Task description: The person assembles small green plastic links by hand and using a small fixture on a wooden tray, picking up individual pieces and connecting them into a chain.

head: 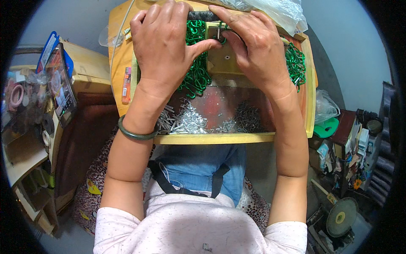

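My left hand lies over a dark, fuzzy-wrapped bar at the top, its fingers curled round the left end. The left thumb reaches right, to the dark metal fixture on a wooden block. At that fixture my right hand pinches a green metal carabiner with a silver-coloured gate, its index finger against the bar. A heap of green carabiner bodies lies beside my left hand, partly hidden by it. Another green heap is right of my right wrist.
Small silver metal pins and darker small pieces are heaped in the wooden tray. A lighter lies left of it. A phone stands further left. Clear plastic bags lie behind.
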Tool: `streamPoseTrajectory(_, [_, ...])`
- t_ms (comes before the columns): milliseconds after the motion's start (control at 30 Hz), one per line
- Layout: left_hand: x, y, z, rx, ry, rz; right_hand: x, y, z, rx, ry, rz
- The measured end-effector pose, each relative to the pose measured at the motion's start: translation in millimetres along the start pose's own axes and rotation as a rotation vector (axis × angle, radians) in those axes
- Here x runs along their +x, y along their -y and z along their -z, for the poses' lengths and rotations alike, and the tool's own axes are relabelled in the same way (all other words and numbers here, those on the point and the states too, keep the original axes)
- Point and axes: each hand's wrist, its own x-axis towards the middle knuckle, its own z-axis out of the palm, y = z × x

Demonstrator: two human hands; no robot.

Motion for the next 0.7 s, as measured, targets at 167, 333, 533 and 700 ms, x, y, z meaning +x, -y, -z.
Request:
streamPoseTrajectory(167, [0.4,0.9,1.1,-0.012,0.026,0.014,0.4,-3.1,0.8,-0.035,0.006,0.025])
streamPoseTrajectory(333, [2.6,3.5,-0.7,-0.039,-0.001,0.005,0.1,-4.9,-2.9,-0.057,0.011,0.018])
streamPoseTrajectory(533, [4.9,1.0,0.3,-0.038,-0.002,0.017,1.3,-3.8,-1.0,-0.037,-0.004,0.026])
streamPoseTrajectory(700, [4.3,0.1,-0.1,-0.051,0.012,0.054,1.4,-3.1,0.3,-0.036,0.029,0.008])
